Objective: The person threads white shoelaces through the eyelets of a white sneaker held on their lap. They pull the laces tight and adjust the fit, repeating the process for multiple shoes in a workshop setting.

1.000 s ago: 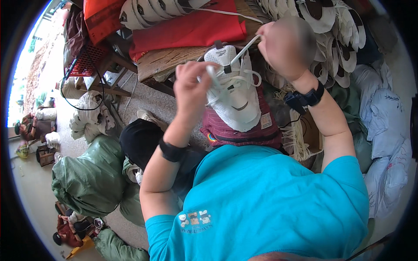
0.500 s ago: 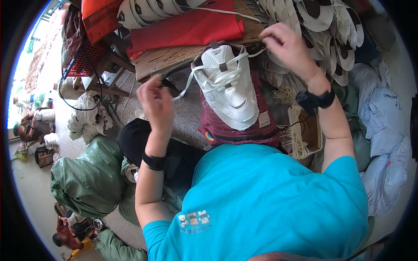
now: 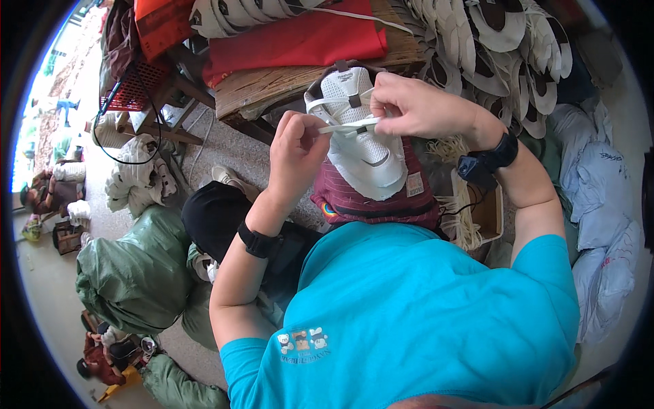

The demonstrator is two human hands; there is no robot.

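A white shoe upper (image 3: pixel 371 167) rests on the maroon striped cloth (image 3: pixel 422 194) over my lap, its toe toward me. White shoelace (image 3: pixel 349 127) runs across its front between my two hands. My left hand (image 3: pixel 298 146) pinches the lace at the left side of the upper. From the right, my right hand (image 3: pixel 415 109) closes thumb and fingers on the lace over the eyelets, covering part of the upper's right side. The tongue (image 3: pixel 337 88) stands up behind the lacing.
Ahead is a wooden bench (image 3: pixel 266 88) with red cloth (image 3: pixel 293 49) and a row of white uppers (image 3: pixel 238 15). More uppers (image 3: pixel 504 61) hang at right. An open box (image 3: pixel 492 211) with laces sits beside my right thigh. Green sacks (image 3: pixel 136 273) lie left; two people work farther off.
Both hands have come inward from either side of the upper and now meet over its lacing. The lace ends, spread wide before, are drawn together across the front.
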